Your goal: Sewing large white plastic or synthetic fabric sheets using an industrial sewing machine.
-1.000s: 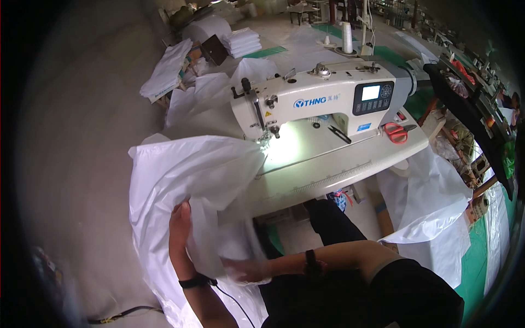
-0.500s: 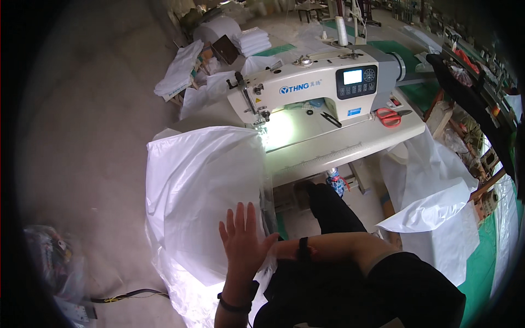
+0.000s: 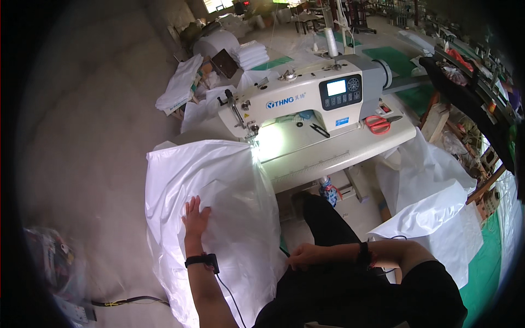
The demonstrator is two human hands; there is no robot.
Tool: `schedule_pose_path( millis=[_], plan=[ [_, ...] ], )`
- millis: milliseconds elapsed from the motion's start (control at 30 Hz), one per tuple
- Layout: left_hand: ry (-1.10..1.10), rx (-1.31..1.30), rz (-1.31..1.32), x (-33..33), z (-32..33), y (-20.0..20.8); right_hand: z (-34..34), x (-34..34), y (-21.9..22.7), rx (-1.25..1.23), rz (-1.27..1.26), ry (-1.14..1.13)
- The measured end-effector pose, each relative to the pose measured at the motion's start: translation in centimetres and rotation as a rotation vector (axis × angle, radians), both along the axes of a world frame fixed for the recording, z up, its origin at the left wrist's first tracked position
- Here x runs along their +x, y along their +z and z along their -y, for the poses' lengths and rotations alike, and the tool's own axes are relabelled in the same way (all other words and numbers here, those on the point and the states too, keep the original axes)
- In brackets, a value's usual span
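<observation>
A large white plastic sheet or bag (image 3: 235,180) hangs over the left end of the sewing machine table (image 3: 350,156), its upper edge running up to the lit needle area. Flat on this sheet, toward its left side, rests my left hand (image 3: 196,218), open with the fingers loosely spread. My right hand (image 3: 304,256) is closed beside the sheet's lower right edge, in front of my lap; whatever its fingers hold is hidden. Behind the sheet stands the white sewing machine (image 3: 295,93), with its lamp on and its control panel (image 3: 341,91) lit.
Red-handled scissors (image 3: 378,124) and black thread snips (image 3: 320,130) lie on the machine table. More white sheeting (image 3: 421,191) hangs at the right. Folded white stacks (image 3: 251,54) stand behind, a thread cone (image 3: 331,42) above. A dark cable (image 3: 128,300) crosses the floor at lower left.
My left hand has moved left and slightly up across the sheet. My right hand, earlier behind the left, has drawn back right. The sheet now spreads farther right, and the view has shifted.
</observation>
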State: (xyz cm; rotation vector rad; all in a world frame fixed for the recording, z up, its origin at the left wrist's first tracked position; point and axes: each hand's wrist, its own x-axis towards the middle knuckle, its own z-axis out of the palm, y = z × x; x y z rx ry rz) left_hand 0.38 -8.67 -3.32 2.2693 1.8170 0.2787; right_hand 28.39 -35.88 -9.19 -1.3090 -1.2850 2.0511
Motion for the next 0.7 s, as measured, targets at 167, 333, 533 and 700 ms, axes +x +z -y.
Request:
schedule_pose_path(
  millis=[167, 333, 533, 700],
  plan=[
    [0.012, -0.084, -0.057, -1.7, -3.3, 1.2, -3.9, -2.7, -3.1, 0.133, 0.161, -0.144],
    [0.188, 0.382, -0.264, -3.6, -2.9, 6.2, -7.3, -6.0, -6.5, 0.844, 0.183, -0.496],
    [-0.644, 0.595, 0.273, 8.1, 12.9, 2.6, -6.3, -5.8, -6.9, 0.301, -0.099, -0.387],
    [-0.189, 0.494, 0.238, 8.4, 12.4, -3.4, -4.6, -4.3, -3.5, -0.05, 0.03, -0.276]
  ],
)
